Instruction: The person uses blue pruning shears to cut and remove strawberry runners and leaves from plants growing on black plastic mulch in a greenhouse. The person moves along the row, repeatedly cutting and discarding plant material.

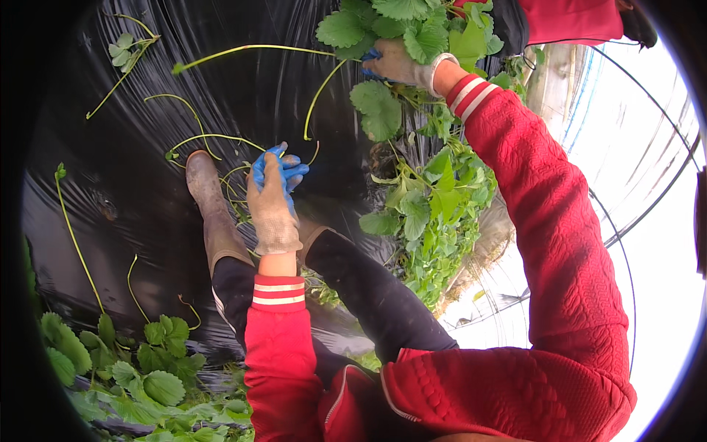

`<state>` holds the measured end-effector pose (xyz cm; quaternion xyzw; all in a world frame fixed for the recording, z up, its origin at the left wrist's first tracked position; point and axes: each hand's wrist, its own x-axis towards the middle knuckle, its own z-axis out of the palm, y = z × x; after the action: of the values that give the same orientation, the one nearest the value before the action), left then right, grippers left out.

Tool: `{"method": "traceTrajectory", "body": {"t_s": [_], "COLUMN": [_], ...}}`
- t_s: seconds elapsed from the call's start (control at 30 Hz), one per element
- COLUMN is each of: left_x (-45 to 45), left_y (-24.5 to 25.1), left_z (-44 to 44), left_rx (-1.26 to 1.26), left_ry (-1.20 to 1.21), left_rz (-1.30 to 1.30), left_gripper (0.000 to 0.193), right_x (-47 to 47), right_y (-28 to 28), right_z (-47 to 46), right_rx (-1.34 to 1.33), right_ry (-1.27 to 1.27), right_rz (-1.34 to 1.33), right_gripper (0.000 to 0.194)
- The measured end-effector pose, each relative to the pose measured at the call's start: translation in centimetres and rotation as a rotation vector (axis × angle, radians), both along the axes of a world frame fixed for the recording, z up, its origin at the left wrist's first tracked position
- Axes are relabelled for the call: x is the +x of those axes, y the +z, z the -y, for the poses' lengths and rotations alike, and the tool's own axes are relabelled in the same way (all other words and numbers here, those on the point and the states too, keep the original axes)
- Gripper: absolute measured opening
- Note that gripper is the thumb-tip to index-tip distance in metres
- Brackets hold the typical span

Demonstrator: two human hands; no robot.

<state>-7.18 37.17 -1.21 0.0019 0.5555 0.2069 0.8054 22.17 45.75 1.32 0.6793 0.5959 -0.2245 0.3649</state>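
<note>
My left hand [276,190], in a blue-coated knit glove, has its fingers curled round thin green strawberry runners [221,136], whose ends stick out on both sides. At the upper right, my right hand [399,62], gloved alike, reaches in among the leaves of a strawberry plant [381,108]. Leaves cover part of this hand, and its grip is not clear. Two runners [259,47] stretch from the plant near its fingertips over the black plastic mulch film [138,204].
Rubber boots [207,182] stand on the film. More strawberry plants [160,381] grow at the lower left, with loose runners [74,232] nearby. Green foliage [447,237] lines the right side, beside thin hoops [624,248]. Another person's red clothing [574,21] shows at the top right.
</note>
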Motion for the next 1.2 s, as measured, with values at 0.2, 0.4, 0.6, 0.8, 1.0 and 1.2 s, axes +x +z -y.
{"method": "traceTrajectory", "body": {"t_s": [0.2,0.4,0.6,0.8,1.0,1.2], "left_x": [-0.2,-0.4,-0.5,-0.2,0.0,0.1], "left_y": [-0.3,-0.3,0.0,0.3,0.0,-0.2], "left_z": [0.2,-0.1,-0.2,-0.5,-0.7,-0.3], "left_rx": [-0.001,-0.001,0.007,0.000,0.002,0.014], "left_ry": [0.037,0.049,0.040,0.043,0.044,0.022], "left_rz": [-0.009,-0.006,-0.018,-0.019,-0.016,-0.021], "left_gripper": [0.038,0.039,0.039,0.040,0.039,0.038], "right_x": [3.8,4.1,3.9,1.5,-1.7,0.4], "right_y": [4.2,2.3,0.5,-0.4,3.1,4.2], "right_z": [-2.5,2.4,4.2,3.0,-0.3,-6.3], "right_rx": [-0.269,-0.260,-0.167,-0.113,-0.210,0.424], "right_ry": [-0.480,-0.322,-0.532,0.177,-0.452,-1.207], "right_rz": [-0.554,-0.417,-0.350,-0.141,-0.652,-1.332], "right_gripper": [0.043,0.040,0.025,0.033,0.032,0.025]}}
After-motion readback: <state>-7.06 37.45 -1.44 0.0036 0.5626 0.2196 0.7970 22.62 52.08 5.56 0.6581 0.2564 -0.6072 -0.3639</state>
